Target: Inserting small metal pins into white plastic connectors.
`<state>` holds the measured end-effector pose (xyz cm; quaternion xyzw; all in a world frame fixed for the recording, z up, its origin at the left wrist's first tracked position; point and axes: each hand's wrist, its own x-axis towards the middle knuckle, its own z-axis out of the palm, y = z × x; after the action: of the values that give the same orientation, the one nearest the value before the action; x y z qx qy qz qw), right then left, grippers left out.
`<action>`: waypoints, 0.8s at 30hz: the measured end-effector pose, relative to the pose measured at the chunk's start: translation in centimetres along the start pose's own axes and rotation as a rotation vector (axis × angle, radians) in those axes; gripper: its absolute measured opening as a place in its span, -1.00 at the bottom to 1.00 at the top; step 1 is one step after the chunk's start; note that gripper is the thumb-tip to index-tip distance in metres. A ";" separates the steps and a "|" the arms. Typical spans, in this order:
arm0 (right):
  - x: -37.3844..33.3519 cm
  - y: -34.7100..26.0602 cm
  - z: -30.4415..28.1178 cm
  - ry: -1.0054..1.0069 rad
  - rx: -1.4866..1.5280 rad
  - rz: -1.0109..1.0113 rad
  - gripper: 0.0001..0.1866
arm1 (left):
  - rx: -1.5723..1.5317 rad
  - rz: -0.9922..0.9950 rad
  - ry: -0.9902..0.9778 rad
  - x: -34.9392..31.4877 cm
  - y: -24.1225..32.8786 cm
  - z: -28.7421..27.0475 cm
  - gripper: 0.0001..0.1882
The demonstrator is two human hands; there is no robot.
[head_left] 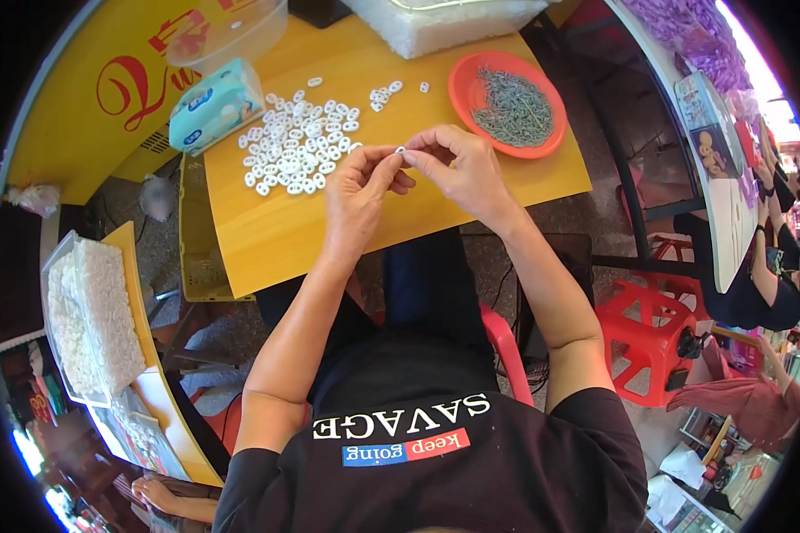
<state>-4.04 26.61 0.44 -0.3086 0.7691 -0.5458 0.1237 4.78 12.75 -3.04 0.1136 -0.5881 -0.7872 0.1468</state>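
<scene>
The pieces (291, 151) are white, the table (267, 240) yellow, the plate (462, 82) orange-red.

Open tabletop (276, 240) along the near edge, white pieces (298, 147) blocking left, red bowl (463, 94) blocking right

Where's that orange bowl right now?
In the head view, the orange bowl sits on the right side of the yellow table, just beyond the right hand, with grey-green pieces in it.
</scene>
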 end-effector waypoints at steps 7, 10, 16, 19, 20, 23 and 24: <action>1.7 1.9 -5.1 0.169 -0.277 -0.209 -0.90 | -0.007 -0.040 -0.046 0.6 -1.4 0.3 -0.86; 3.4 3.2 -8.9 0.265 -0.414 -0.159 -0.87 | 0.007 -0.066 -0.057 0.8 -1.5 0.1 -0.85; 5.8 5.0 -12.2 0.192 -0.792 -0.144 -0.88 | 0.005 -0.095 -0.083 0.6 -1.6 0.1 -0.86; 6.7 5.1 -11.7 0.105 -0.902 -0.199 -0.88 | 0.005 -0.107 -0.080 0.6 -1.3 0.2 -0.86; 6.9 5.3 -11.6 0.063 -0.958 -0.235 -0.86 | 0.003 -0.115 -0.082 0.6 -1.2 0.2 -0.86; 7.6 5.1 -10.7 -0.010 -1.057 -0.256 -0.86 | -0.014 -0.120 -0.080 0.6 -1.3 0.2 -0.86; 7.8 5.0 -10.5 -0.036 -1.103 -0.241 -0.87 | -0.014 -0.122 -0.077 0.5 -1.2 0.3 -0.86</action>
<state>-17.32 30.94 0.92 -0.4226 0.8975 -0.0680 -0.1059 4.07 13.10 -4.11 0.1178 -0.5799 -0.8025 0.0763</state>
